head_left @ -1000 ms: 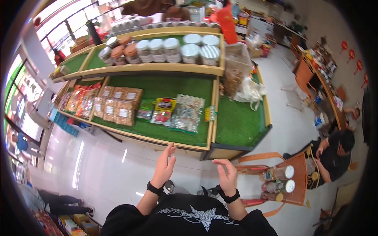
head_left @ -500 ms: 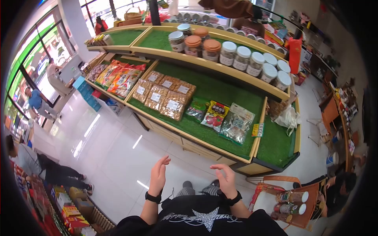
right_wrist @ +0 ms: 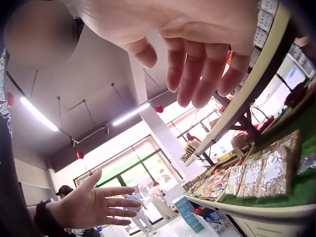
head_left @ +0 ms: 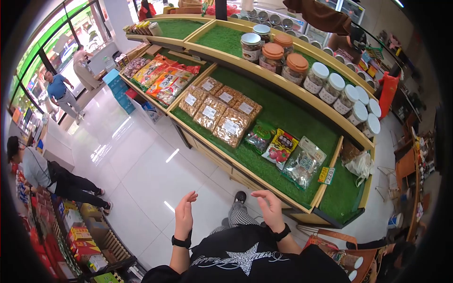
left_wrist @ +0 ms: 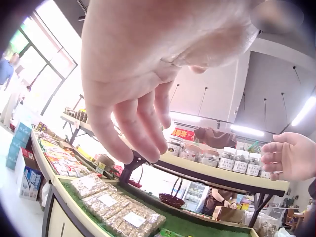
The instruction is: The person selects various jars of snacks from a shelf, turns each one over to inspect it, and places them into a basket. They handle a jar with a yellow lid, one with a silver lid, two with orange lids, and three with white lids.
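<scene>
My left hand (head_left: 184,214) is raised in front of my body with relaxed, nearly straight fingers and holds nothing. Opposite it, my right hand (head_left: 270,210) is also empty, its fingers slightly bent, and a gap separates the two. Both hands are on the near side of a wooden display stand lined with green turf (head_left: 292,188). On its lower tier lie clear packs of a brown, nutty snack (head_left: 231,127), a yellow-and-red bag (head_left: 281,147) and a clear bag with pale contents (head_left: 304,162). In the left wrist view, the snack packs (left_wrist: 111,200) appear below my fingers.
Jars with white lids (head_left: 332,87) and orange lids (head_left: 296,66) line the upper tier. Blue boxes (head_left: 118,89) stand beyond the stand's far end. A person in grey (head_left: 40,172) bends by a goods rack (head_left: 113,236) at left. An orange-brown chair (head_left: 330,240) is at right.
The view has swung left, so the stand sits further right and more of the entrance shows. One foot has stepped forward. Both hands stay raised, apart and empty.
</scene>
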`<move>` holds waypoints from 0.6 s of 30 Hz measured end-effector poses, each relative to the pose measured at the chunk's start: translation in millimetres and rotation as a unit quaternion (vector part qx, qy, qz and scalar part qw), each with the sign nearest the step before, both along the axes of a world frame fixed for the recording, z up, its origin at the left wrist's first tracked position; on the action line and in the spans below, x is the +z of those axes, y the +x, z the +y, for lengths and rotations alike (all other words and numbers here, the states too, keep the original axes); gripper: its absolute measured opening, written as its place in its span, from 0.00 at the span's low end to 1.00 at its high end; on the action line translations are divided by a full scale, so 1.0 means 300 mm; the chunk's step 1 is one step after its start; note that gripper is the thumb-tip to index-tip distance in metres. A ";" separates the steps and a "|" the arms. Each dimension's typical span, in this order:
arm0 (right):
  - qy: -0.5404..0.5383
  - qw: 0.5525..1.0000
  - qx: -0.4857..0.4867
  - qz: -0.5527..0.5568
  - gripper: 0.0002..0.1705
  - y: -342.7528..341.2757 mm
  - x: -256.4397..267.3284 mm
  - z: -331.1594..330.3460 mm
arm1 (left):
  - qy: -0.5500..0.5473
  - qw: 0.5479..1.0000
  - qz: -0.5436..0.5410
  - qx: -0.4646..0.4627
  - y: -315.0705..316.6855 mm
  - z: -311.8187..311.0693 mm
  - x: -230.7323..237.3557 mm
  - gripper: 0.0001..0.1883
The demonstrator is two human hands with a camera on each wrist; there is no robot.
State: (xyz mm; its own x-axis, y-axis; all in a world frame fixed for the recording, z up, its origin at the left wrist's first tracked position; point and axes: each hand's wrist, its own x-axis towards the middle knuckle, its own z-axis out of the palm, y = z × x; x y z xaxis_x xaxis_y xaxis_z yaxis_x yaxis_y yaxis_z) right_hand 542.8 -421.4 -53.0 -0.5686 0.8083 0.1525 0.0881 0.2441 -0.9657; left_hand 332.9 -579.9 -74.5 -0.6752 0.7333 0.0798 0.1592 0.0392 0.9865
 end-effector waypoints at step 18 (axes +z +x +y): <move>0.115 0.992 0.022 -0.051 0.10 -0.188 0.056 0.541 | 0.028 0.997 0.066 -0.033 -0.188 0.578 0.031 0.18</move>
State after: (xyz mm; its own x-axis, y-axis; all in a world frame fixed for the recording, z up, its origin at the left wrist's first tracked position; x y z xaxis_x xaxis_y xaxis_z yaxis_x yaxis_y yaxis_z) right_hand 486.6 -259.1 -36.2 -0.6253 0.7323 0.2696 0.1674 0.4633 -0.8702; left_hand 276.5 -406.7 -65.3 -0.6060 0.7681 0.2068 0.2888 -0.0298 0.9569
